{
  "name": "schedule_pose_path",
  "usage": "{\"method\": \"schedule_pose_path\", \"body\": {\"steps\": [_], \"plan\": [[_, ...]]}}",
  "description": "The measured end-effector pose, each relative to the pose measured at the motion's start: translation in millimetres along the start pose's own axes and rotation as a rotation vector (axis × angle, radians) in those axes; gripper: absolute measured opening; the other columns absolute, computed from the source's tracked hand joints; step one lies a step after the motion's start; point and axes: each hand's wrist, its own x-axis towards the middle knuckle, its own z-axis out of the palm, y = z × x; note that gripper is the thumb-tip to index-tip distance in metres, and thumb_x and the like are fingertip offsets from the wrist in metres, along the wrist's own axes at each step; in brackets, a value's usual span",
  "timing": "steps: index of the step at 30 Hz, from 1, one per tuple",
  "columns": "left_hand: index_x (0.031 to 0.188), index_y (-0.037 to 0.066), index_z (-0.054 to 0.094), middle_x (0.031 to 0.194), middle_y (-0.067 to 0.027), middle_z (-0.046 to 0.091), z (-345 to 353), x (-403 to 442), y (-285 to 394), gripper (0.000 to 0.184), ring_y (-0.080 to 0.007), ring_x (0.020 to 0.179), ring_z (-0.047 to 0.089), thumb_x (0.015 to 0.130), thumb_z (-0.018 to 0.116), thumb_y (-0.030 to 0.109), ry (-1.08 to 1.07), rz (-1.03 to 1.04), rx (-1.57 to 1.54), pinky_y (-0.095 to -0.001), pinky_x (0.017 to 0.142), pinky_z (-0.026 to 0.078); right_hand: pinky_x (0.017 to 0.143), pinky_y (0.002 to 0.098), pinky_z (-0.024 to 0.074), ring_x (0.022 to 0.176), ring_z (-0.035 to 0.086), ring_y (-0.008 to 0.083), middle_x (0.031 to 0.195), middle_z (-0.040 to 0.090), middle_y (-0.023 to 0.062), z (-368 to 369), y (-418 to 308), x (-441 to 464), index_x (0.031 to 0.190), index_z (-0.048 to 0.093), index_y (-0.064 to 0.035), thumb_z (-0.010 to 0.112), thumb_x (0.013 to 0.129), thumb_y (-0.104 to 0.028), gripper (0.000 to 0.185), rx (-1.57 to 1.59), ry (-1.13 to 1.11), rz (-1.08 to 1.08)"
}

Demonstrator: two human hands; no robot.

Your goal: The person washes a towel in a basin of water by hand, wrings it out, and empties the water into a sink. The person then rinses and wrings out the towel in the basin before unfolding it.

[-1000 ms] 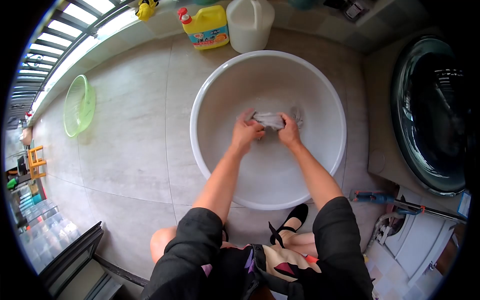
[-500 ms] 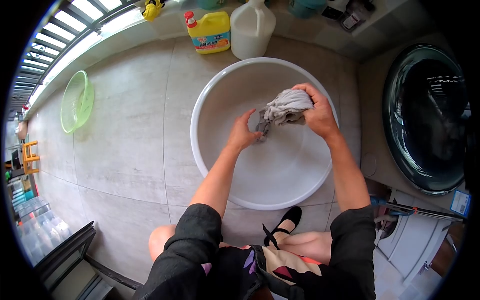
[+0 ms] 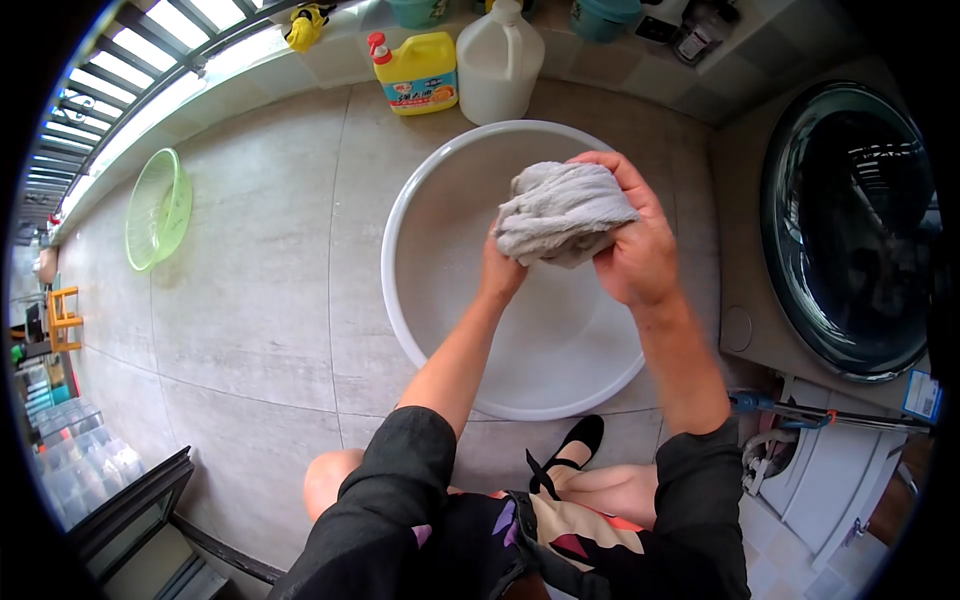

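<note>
Pale grey cloth bundle, thick and loosely folded (image 3: 565, 212), is up in both hands over the large round white basin with a glossy rim (image 3: 390, 245). From my angle it covers part of the basin's far side; I see no contact with the rim.

Right hand, bare, dark sleeve pushed up toward the elbow (image 3: 645, 240): fingers curl over the bundle's far right edge, the palm lies along its right end, and the lower part of the hand comes in beneath. I read this as the firmer hold. Left hand, also bare, with a matching rolled sleeve (image 3: 503, 268): set against the lower left end, most fingers hidden behind the folds, so I cannot tell how tightly they close. A hand at each end probably keeps a soft, floppy mass from sagging apart.

The basin sits on grey floor tiles (image 3: 245, 260), just ahead of the feet, likely so that both arms reach its middle easily and any drips fall inside. Whether the cloth is wet, I cannot tell.

Beyond the rim, side by side: yellow plastic jug with a red top and blue label (image 3: 418, 80), translucent white plastic jug with a moulded handle (image 3: 495, 80). Near, yet out of the hands' way. Translucent green plastic basket, tilted (image 3: 158, 215), is well apart on the left.
</note>
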Motion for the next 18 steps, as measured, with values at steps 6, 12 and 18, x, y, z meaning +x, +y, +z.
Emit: {"method": "schedule_pose_path", "body": {"steps": [6, 12, 18], "plan": [[0.110, 0.010, 0.050, 0.110, -0.0075, 0.053, -9.0, 7.3, 24.5, 0.034, -0.0226, 0.104, 0.050, 0.085, 0.047, 0.032, 0.234, -0.351, -1.444, -0.0379, 0.089, 0.042, 0.087, 0.0311, 0.0412, 0.099, 0.051, 0.0191, 0.104, 0.055, 0.0086, -55.6, 50.1, -0.1, 0.108, 0.049, -0.0033, 0.037, 0.084, -0.006, 0.027, 0.317, 0.194, 0.008], [0.109, 0.008, 0.051, 0.115, -0.0089, 0.052, -13.4, -0.1, 40.4, 0.031, -0.0250, 0.108, 0.048, 0.087, 0.044, 0.028, 0.087, -0.379, -1.509, -0.0413, 0.096, 0.038, 0.096, 0.0379, 0.0334, 0.107, 0.046, 0.0236, 0.110, 0.053, 0.0107, -92.1, 150.8, -22.3, 0.107, 0.052, -0.0071, 0.036, 0.086, -0.027, 0.033, 0.728, 0.510, 0.349], [0.112, 0.015, 0.053, 0.127, -0.0076, 0.043, -32.7, -16.0, 22.9, 0.045, -0.0242, 0.112, 0.046, 0.071, 0.063, 0.001, -0.501, -0.211, -0.823, -0.0347, 0.096, 0.037, 0.088, 0.0417, 0.0409, 0.100, 0.052, 0.0272, 0.106, 0.057, 0.0111, -130.8, 196.0, -8.2, 0.104, 0.055, -0.0071, 0.035, 0.086, -0.033, 0.037, 0.871, 0.403, 0.024]]}}
